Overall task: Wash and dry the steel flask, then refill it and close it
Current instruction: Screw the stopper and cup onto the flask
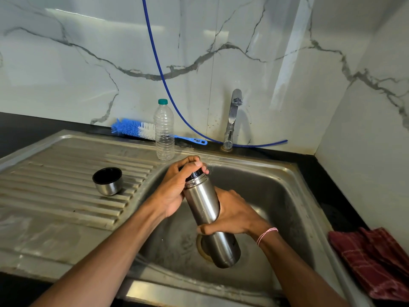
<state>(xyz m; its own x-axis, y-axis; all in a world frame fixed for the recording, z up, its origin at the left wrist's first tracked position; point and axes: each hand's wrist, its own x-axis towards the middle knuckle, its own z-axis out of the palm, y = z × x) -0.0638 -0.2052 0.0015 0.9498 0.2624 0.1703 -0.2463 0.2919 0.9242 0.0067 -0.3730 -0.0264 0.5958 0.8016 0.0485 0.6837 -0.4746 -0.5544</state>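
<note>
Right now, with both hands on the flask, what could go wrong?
The right hand holds the flask tilted over the sink while the left hand grips its stopper; a hard twist might make it slip. The bottle stands just behind the left hand and could be knocked.

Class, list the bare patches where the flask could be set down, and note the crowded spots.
Free: the ribbed drainboard left of and in front of the steel cup; the black counter between tap and red cloth. Crowded: the back ledge with brush and plastic bottle; the basin, filled by left hand, right hand and flask.
</note>
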